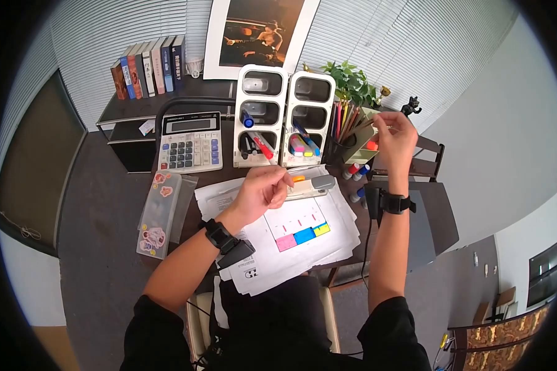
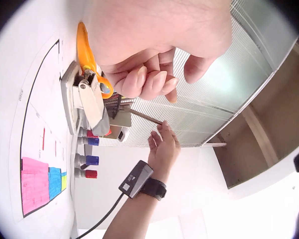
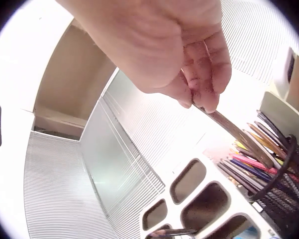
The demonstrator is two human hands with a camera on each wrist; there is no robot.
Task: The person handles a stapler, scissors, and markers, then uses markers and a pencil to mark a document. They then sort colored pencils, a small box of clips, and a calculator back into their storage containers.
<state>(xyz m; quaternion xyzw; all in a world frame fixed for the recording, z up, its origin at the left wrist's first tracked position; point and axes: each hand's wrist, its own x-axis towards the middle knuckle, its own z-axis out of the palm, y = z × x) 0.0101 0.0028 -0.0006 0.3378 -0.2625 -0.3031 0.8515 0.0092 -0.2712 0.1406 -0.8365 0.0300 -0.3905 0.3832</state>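
Note:
A brown pencil-like stick (image 3: 236,133) is pinched at its upper end by the right hand (image 3: 189,59); its lower end is among pencils in a black mesh cup (image 3: 284,186). In the head view the right hand (image 1: 397,141) is raised above that cup (image 1: 342,150). The left hand (image 1: 258,195), fingers loosely curled and holding nothing, hovers over the papers (image 1: 247,278) beside a stapler (image 1: 312,187). In the left wrist view orange-handled scissors (image 2: 84,47) lie by the stapler (image 2: 89,102), near the left hand (image 2: 154,45).
A white organizer (image 1: 260,117) with markers stands at the back. To its left are a calculator (image 1: 190,142) and a stickered case (image 1: 159,213). Red- and blue-capped markers (image 1: 356,172) stand near the cup, with a plant (image 1: 353,80) behind. A dark cable (image 1: 366,247) hangs from the right wrist.

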